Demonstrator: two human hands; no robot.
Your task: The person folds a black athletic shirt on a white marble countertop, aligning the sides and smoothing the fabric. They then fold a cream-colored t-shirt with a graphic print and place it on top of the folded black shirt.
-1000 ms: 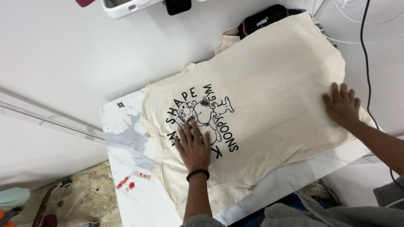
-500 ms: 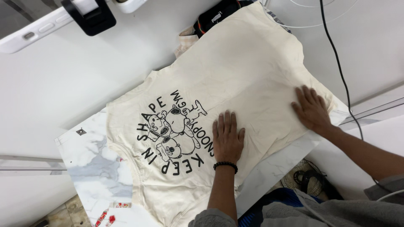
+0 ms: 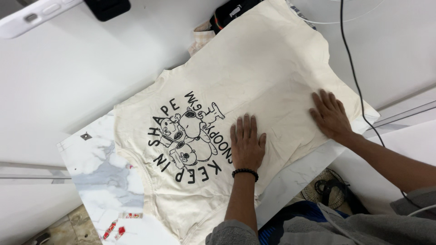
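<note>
Both palms flat on the shirt (image 3: 254, 86)

Our left hand (image 3: 247, 145) and right hand (image 3: 330, 115) press it, fingers spread, gripping nothing; soft, light cloth, we judge; best pinched at hem or shoulders.

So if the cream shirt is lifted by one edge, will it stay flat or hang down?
The shirt would probably hang limp: it looks thin, with soft creases. It seems light. Pushed, it would likely bunch rather than slide, as both flat hands, left and right, press it.

Left hand (image 3: 246, 144) slid off print (image 3: 188, 136).
</note>
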